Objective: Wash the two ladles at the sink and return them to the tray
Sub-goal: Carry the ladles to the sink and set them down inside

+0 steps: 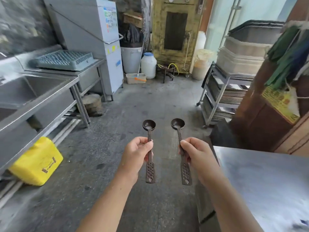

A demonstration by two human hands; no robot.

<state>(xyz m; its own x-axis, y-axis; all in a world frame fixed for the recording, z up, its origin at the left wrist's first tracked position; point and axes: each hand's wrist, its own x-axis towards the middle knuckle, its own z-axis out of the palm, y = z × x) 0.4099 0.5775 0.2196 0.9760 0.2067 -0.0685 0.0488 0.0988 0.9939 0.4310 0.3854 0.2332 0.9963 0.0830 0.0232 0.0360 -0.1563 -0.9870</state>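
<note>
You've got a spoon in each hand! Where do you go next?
Probably a turn and a step left toward the steel sink. The left hand holds one ladle, the right hand the other ladle, both over bare floor, not yet at the basin.

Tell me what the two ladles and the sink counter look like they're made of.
Ladle in the left hand and ladle in the right hand: dark brown, matte, probably wood or plastic; ridged necks, perforated handle ends. Sink counter: likely stainless steel; grey, brushed sheen.

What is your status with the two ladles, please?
Left hand holds left ladle, right hand holds right ladle. Sink at left. Path clear.
</note>
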